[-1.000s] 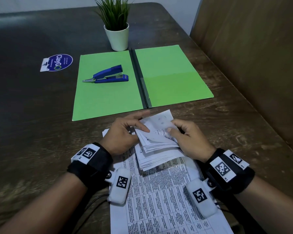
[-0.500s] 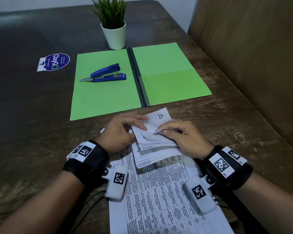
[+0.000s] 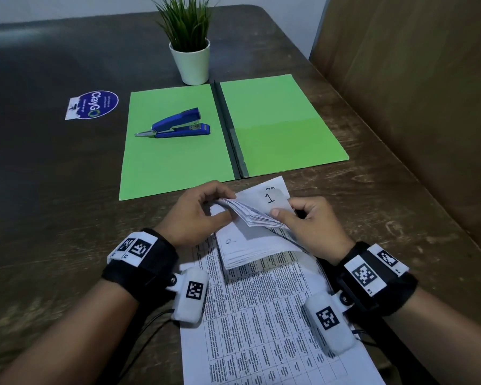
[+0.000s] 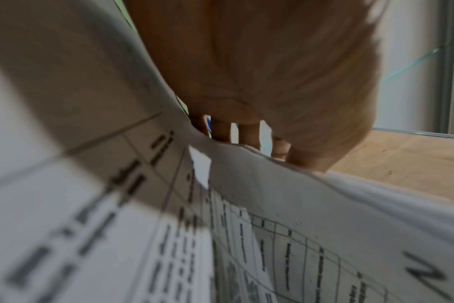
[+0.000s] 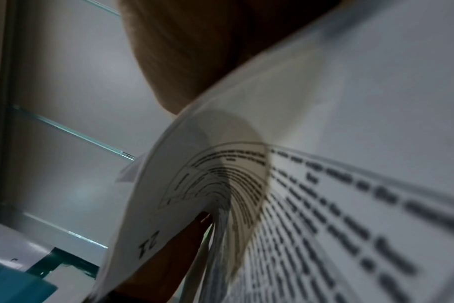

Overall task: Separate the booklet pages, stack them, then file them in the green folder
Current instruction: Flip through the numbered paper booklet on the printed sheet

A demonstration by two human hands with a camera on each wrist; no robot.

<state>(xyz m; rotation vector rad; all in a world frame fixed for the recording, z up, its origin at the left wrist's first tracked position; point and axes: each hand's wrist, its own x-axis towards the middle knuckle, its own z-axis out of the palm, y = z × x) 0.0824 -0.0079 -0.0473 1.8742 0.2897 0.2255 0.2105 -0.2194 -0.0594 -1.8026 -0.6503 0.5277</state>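
A booklet of white printed pages (image 3: 264,307) lies on the wooden table in front of me, its far corners fanned up. My left hand (image 3: 197,215) pinches the lifted page corners (image 3: 247,215) from the left. My right hand (image 3: 306,220) grips the same bundle from the right, thumb on top. A page marked "1" (image 3: 272,197) shows behind the fan. The green folder (image 3: 275,126) lies open just beyond. In the left wrist view the pages (image 4: 272,235) curl under the hand (image 4: 272,82). The right wrist view shows bent pages (image 5: 311,184) below the palm (image 5: 194,51).
A blue stapler (image 3: 175,125) rests on the folder's left flap. A white pot with a green plant (image 3: 190,58) stands behind the folder. A round blue sticker (image 3: 95,104) lies at the left. A wooden panel (image 3: 428,93) rises along the table's right side.
The hands have leafed further through the corner: the page marked "20" has given way to one marked "1", and the fanned bundle now bends lower between both hands.
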